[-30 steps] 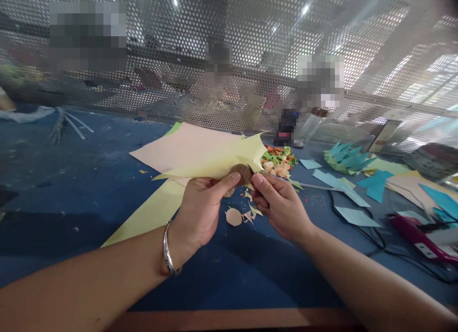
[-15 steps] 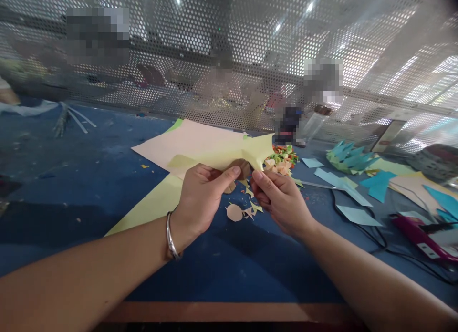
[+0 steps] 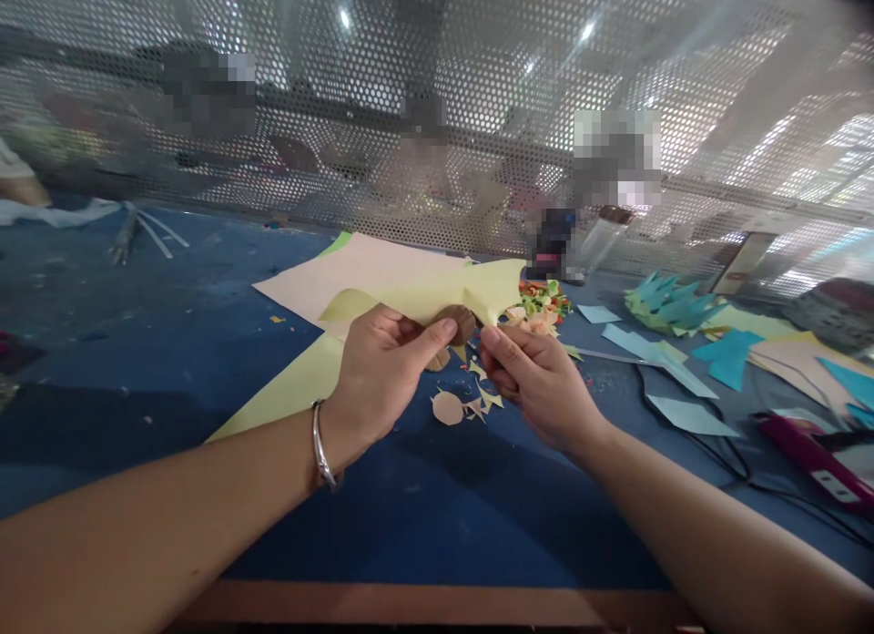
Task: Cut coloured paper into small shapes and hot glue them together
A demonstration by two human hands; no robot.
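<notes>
My left hand (image 3: 379, 370), a bangle on its wrist, pinches a brown, ridged rounded piece (image 3: 459, 325) against a curled yellow paper sheet (image 3: 430, 283). A second brown edge (image 3: 438, 359) shows below its fingers. My right hand (image 3: 539, 374) is closed with thumb and forefinger on the near edge of the yellow paper, which bends to a crease there. Whether it grips anything more is hidden. Under the hands on the table lie a pale pink paper disc (image 3: 448, 408) and small yellow paper scraps (image 3: 488, 397).
Behind lies a large pale pink sheet (image 3: 300, 283). Coloured trimmings (image 3: 543, 306) are heaped beyond my right hand. To the right are blue paper pieces (image 3: 727, 356), a spiky paper crown shape (image 3: 665, 301), black cables and a purple power strip (image 3: 812, 456). A perforated metal screen (image 3: 341, 115) borders the back.
Both hands hold nearly the same place and grip. The view has shifted slightly, and the yellow paper's raised corner by my right hand sits a little differently.
</notes>
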